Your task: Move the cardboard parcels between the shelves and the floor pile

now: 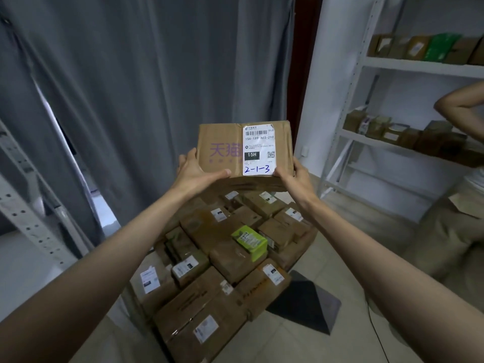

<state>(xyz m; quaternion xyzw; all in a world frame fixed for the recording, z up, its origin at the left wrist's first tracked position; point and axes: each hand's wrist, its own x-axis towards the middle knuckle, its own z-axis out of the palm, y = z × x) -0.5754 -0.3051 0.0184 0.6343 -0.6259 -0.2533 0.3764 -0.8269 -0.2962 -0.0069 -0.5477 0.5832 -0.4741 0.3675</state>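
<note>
Not a lot of room to move here. The floor pile point(225, 258) of boxes sits right below the arms and fills the middle of the floor. Grey curtains point(146, 74) close off the back, and a metal rack post point(28, 213) leans in on the left. On the right, the white shelves point(408, 66) already hold rows of boxes, and another person's elbow point(455, 106) pokes in front of them. Bare tiles point(348, 258) run between pile and shelves, apart from a dark mat point(306, 302).

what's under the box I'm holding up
The floor pile of cardboard parcels lies below the held box, with a green box on top. The held box's underside is hidden.
</note>
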